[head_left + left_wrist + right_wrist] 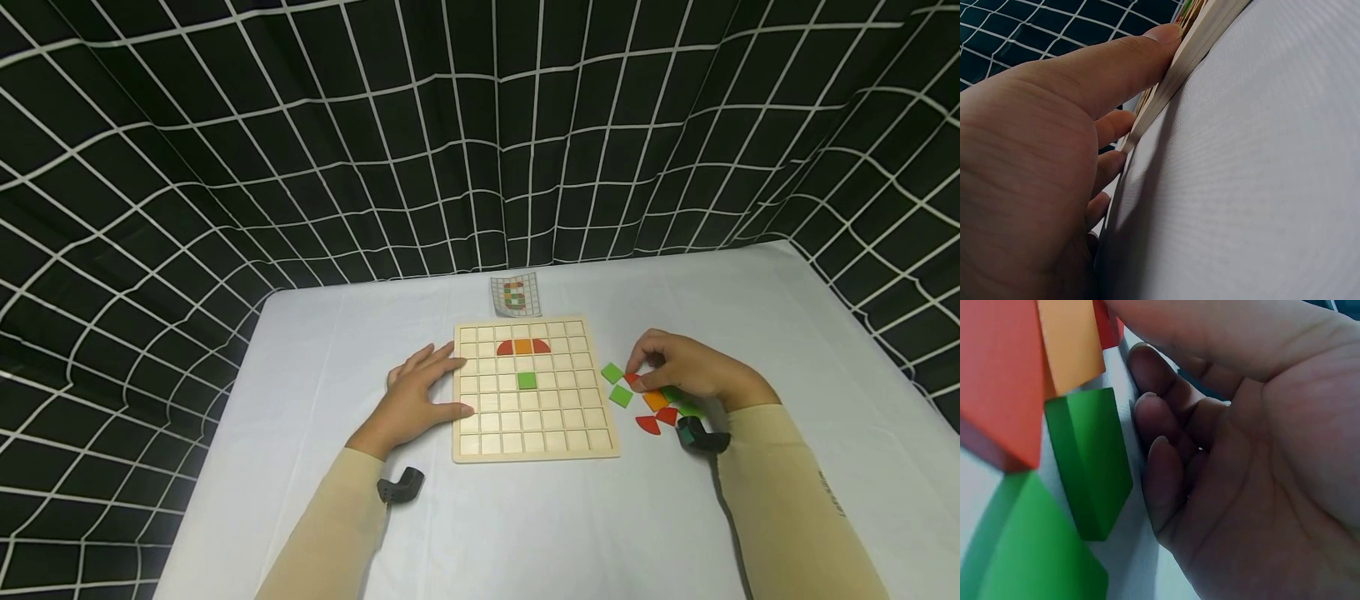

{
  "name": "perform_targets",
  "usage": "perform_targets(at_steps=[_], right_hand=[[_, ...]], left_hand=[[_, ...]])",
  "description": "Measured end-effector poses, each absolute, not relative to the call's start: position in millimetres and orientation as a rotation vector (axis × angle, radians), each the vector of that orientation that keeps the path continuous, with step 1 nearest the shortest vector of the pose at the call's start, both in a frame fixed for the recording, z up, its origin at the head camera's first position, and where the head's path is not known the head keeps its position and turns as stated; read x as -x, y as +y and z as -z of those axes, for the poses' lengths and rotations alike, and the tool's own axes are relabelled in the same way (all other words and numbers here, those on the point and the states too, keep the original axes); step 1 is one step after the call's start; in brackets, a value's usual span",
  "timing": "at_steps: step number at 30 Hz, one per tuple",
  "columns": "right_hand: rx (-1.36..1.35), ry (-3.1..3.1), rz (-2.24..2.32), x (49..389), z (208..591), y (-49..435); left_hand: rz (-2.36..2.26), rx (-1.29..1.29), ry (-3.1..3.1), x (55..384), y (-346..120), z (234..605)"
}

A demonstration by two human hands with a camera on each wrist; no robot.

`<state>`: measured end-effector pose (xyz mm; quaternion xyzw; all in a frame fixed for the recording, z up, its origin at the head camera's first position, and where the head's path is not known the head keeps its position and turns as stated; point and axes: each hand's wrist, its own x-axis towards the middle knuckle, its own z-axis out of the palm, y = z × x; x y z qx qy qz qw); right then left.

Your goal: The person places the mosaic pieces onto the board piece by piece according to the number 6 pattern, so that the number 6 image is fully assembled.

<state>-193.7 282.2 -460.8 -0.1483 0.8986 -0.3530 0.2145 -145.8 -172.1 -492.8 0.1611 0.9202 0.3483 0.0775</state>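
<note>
A square wooden grid board (536,417) lies on the table. Set in its cells are two red quarter-circle tiles (505,347), an orange square tile (522,347) between them and a green square tile (527,381) lower down. My left hand (412,404) rests at the board's left edge, fingers spread and fairly straight, thumb on the rim. To the right of the board, my right hand (686,367) pinches a red tile (632,379) between thumb and forefinger; that tile is partly hidden. Its other fingers curl toward the palm in the right wrist view.
Around my right hand lie loose green square tiles (620,396), red quarter-circle tiles (648,425) and an orange tile (656,401). More green pieces (688,407) are partly under the hand. Behind the board is a small printed pattern card (516,295). A black gridded curtain (480,150) hangs beyond the table.
</note>
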Motion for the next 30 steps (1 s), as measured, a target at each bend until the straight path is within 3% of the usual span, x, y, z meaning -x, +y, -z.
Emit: perform_targets(at_steps=[30], right_hand=[[0.179, 2.572, 1.208, 197.0, 458.3, 276.2]], left_hand=[[-1.036, -0.487, 2.771, 147.5, -172.7, 496.5]])
